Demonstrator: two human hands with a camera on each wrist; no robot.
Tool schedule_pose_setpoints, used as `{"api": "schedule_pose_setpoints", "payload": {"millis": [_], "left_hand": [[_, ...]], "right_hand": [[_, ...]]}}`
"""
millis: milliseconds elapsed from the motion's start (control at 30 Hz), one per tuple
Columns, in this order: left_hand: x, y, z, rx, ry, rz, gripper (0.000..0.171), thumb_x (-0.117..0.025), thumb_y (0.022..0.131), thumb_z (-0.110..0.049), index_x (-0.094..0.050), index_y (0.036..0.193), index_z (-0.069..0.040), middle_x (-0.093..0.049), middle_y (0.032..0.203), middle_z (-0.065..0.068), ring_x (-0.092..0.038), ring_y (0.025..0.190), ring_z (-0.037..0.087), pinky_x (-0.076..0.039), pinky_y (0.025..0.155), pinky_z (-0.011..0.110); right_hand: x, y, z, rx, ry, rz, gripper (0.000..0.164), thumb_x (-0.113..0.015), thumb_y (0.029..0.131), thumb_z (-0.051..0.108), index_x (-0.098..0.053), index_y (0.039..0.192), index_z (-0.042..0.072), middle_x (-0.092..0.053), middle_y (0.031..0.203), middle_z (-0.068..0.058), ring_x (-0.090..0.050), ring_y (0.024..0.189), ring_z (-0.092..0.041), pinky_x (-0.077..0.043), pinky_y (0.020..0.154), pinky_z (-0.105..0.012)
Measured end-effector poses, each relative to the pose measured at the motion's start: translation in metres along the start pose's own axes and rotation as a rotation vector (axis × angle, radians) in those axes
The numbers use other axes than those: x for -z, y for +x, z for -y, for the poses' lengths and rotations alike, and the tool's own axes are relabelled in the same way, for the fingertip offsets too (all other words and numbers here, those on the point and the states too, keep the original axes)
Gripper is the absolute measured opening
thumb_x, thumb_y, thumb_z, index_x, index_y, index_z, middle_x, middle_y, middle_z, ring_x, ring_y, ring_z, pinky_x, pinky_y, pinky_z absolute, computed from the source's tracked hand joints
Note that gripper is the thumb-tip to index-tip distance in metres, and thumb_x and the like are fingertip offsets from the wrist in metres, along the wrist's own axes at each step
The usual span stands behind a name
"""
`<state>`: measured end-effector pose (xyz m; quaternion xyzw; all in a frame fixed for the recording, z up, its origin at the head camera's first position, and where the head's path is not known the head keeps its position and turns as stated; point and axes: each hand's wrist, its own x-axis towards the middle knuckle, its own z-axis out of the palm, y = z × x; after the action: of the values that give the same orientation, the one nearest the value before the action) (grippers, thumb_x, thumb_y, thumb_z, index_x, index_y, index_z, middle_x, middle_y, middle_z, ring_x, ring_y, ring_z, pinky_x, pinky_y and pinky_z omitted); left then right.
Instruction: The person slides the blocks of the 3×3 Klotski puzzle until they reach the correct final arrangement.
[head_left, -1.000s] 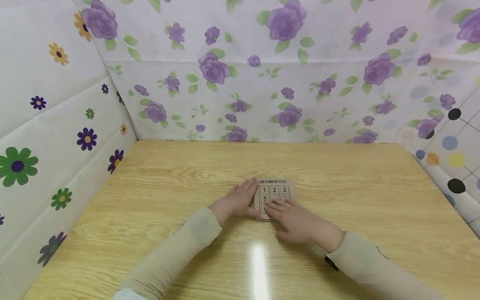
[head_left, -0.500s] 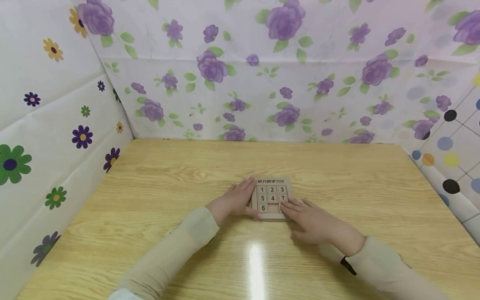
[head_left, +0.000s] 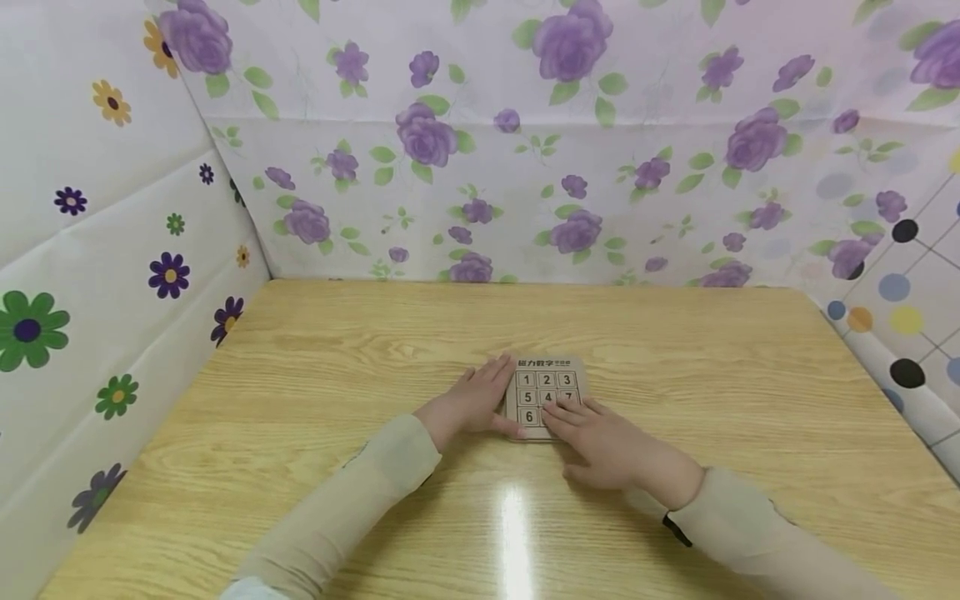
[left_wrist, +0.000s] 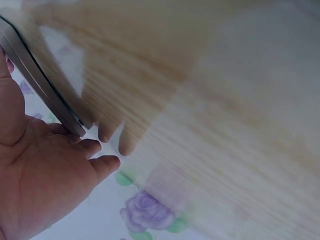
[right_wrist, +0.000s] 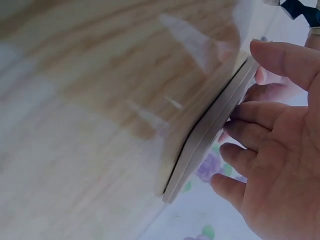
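A flat number slide puzzle point(head_left: 547, 380) with square tiles lies on the table in the head view. Its upper row reads 1, 2, 3; below are 5, 4, 7, with 6 at bottom left. My left hand point(head_left: 474, 402) holds the puzzle's left side, fingers along the edge and thumb on the lower corner. My right hand point(head_left: 611, 442) reaches in from the right with nearly straight fingertips on the lower tiles, hiding the bottom middle and right spots. From the wrists, the puzzle's side edge shows beside the left palm point(left_wrist: 45, 170) and the right fingers point(right_wrist: 250, 130).
The wooden table point(head_left: 360, 333) has a glossy, reflecting top. A purple-flowered cloth point(head_left: 480, 167) hangs behind it. Flower-patterned cloth point(head_left: 112, 250) stands on the left, dotted cloth point(head_left: 900, 333) on the right.
My right fingers moved rightward off the lower tiles, baring a gap between 6 and the bottom right tile, then came back left over it. My left hand stays on the puzzle's edge.
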<state>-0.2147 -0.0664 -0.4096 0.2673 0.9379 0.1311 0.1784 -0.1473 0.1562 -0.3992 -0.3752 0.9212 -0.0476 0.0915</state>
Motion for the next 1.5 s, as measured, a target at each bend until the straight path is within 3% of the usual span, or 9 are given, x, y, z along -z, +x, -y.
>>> {"api": "schedule_pose_setpoints", "payload": {"millis": [133, 500, 1067, 1300, 1500], "left_hand": [[0.0, 0.001, 0.0, 0.001, 0.005, 0.001, 0.112, -0.066, 0.077, -0.061, -0.004, 0.153, -0.006, 0.001, 0.161, 0.009, -0.005, 0.148, 0.029, -0.012, 0.119, 0.051], [0.0, 0.0, 0.001, -0.004, 0.005, -0.003, 0.114, -0.067, 0.076, -0.062, -0.004, 0.153, -0.006, 0.0, 0.161, 0.011, -0.007, 0.147, 0.029, -0.012, 0.119, 0.051], [0.0, 0.0, 0.002, -0.004, 0.0, -0.006, 0.114, -0.068, 0.076, -0.061, -0.004, 0.154, -0.007, 0.001, 0.161, 0.01, -0.006, 0.147, 0.03, -0.01, 0.119, 0.05], [0.001, 0.0, 0.004, -0.003, 0.008, 0.001, 0.114, -0.066, 0.076, -0.062, -0.004, 0.153, -0.006, 0.002, 0.161, 0.011, -0.005, 0.147, 0.03, -0.011, 0.119, 0.051], [0.0, -0.001, 0.002, -0.011, 0.014, -0.004, 0.114, -0.066, 0.076, -0.062, -0.004, 0.153, -0.006, 0.001, 0.16, 0.011, -0.006, 0.147, 0.03, -0.011, 0.119, 0.051]], "right_hand": [[0.001, 0.001, -0.001, -0.006, 0.018, 0.015, 0.07, -0.063, 0.088, 0.031, -0.037, 0.143, -0.003, -0.033, 0.152, -0.017, -0.026, 0.141, -0.037, -0.021, 0.115, -0.057], [0.004, 0.001, -0.02, -0.123, 0.06, 0.016, 0.073, -0.06, 0.091, 0.038, -0.034, 0.144, -0.005, -0.03, 0.151, -0.023, -0.027, 0.14, -0.041, -0.021, 0.115, -0.056], [0.006, -0.019, -0.003, -0.069, 0.049, 0.016, 0.075, -0.064, 0.087, 0.039, -0.039, 0.141, -0.006, -0.035, 0.149, -0.022, -0.029, 0.139, -0.041, -0.021, 0.114, -0.059], [0.006, -0.006, -0.01, -0.057, 0.053, -0.03, 0.074, -0.061, 0.09, 0.038, -0.036, 0.143, -0.006, -0.033, 0.15, -0.023, -0.029, 0.139, -0.042, -0.024, 0.113, -0.058], [0.002, 0.012, -0.014, -0.041, 0.056, 0.005, 0.077, -0.059, 0.09, 0.044, -0.032, 0.146, -0.002, -0.029, 0.153, -0.02, -0.025, 0.141, -0.039, -0.021, 0.115, -0.056]]}}
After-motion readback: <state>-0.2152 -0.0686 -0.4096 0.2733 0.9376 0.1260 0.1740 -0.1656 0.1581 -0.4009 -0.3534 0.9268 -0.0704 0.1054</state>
